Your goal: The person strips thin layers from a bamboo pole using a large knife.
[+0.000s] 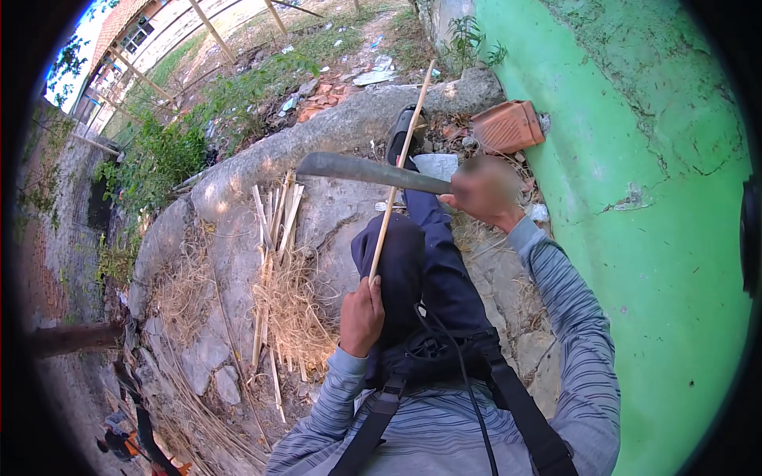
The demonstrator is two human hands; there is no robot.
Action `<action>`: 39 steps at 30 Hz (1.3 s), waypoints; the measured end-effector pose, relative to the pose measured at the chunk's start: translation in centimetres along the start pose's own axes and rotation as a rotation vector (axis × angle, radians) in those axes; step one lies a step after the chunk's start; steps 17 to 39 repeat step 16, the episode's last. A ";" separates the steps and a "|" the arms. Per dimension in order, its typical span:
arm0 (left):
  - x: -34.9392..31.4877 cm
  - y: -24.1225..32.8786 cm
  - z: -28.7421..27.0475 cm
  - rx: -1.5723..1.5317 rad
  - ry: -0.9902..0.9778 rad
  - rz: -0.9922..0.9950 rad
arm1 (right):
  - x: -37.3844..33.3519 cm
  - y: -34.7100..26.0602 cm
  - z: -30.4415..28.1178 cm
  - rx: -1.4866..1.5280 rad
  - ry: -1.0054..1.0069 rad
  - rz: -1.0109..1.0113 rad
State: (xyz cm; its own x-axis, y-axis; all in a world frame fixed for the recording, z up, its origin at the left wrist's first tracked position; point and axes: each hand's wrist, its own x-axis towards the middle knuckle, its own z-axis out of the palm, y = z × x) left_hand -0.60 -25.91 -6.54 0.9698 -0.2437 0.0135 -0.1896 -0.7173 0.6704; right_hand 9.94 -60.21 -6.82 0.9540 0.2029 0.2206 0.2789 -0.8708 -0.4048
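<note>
My left hand is closed round the near end of a long, thin bamboo strip, with the thumb lying along it. The strip slants away from me over my raised dark-trousered knee, its far end beyond my shoe. In my right hand, which is blurred, is a machete; its handle is hidden in the grip. The long grey blade points left and crosses the strip about midway. Whether the edge touches the strip I cannot tell.
Split bamboo strips and a heap of curly shavings lie on cracked concrete to the left. A green wall stands close on my right, with an orange clay block against it. A low concrete kerb curves ahead.
</note>
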 end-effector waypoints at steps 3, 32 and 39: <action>0.1 0.6 -0.1 0.035 0.005 0.017 | 3.2 4.7 -0.8 0.057 0.173 0.144; -0.1 -0.6 0.2 0.030 -0.008 0.042 | 0.7 -0.9 -0.1 -0.085 -0.036 -0.187; -0.1 -0.6 0.2 0.030 -0.008 0.042 | 0.7 -0.9 -0.1 -0.085 -0.036 -0.187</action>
